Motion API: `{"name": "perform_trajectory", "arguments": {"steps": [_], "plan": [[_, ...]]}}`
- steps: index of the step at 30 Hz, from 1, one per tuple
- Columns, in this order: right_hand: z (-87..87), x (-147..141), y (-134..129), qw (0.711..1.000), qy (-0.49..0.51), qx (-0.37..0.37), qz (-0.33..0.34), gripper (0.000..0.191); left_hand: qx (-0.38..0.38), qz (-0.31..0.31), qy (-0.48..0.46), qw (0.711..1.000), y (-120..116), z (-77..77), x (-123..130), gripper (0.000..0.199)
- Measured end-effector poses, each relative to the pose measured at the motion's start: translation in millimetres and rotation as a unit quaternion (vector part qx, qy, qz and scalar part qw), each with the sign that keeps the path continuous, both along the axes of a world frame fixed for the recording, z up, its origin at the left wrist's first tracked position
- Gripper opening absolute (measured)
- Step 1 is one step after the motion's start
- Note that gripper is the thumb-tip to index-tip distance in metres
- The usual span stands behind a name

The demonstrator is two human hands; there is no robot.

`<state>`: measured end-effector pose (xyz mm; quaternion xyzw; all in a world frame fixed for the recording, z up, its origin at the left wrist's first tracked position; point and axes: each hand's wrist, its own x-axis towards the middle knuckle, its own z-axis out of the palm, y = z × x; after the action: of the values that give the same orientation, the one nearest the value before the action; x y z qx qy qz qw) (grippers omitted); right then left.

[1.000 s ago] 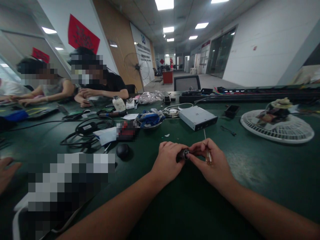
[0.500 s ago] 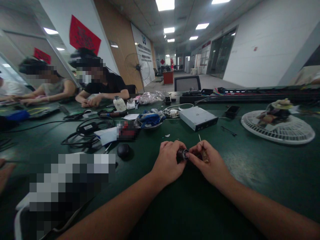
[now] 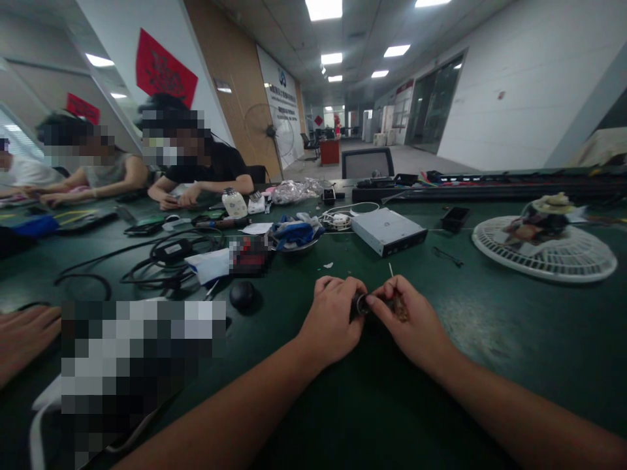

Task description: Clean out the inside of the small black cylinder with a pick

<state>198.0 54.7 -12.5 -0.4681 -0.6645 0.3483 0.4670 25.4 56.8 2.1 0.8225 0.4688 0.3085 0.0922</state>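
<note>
Basically, small dark cylinder [image 3: 361,304], round open end with paler metallic-looking rim, dark inside; finer detail too small to tell. Held above green table [image 3: 304,418], between both hands, open end angled toward the right one. Left hand [image 3: 329,320] curled, closed around cylinder, covers most of its body. Right hand [image 3: 416,320] partly closed, amber see-through-looking handle of a screwdriver [image 3: 401,308] gripped, thin pale shaft poking up past fingers; thumb and fingertip at cylinder's rim. Black mouse [image 3: 242,296] left of hands, silver disc drive [image 3: 389,230] beyond.
</note>
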Motion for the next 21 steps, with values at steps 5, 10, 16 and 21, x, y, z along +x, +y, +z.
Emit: {"name": "perform_trajectory", "arguments": {"steps": [5, 10, 16, 21], "plan": [[4.3, 2.1, -3.7, 0.996, 0.081, 0.026, -0.016, 0.031, -0.003, 0.092, -0.001, 0.996, 6.3, -6.9, -2.8, 0.024], [6.5, 7.9, -10.6, 0.992, 0.056, 0.113, 0.012, 0.053, -0.012, 0.113, -0.006, 0.994, 8.5, -9.8, -5.5, 0.027], [7.2, 5.5, -9.4, 0.995, 0.026, 0.094, 0.030, 0.047, -0.003, 0.076, -0.011, 0.997, 6.3, -8.1, -3.7, 0.030], [7.7, 5.3, -7.0, 0.998, -0.014, 0.062, 0.002, 0.044, 0.001, 0.080, -0.006, 0.997, 6.2, -8.1, -3.2, 0.026]]}}
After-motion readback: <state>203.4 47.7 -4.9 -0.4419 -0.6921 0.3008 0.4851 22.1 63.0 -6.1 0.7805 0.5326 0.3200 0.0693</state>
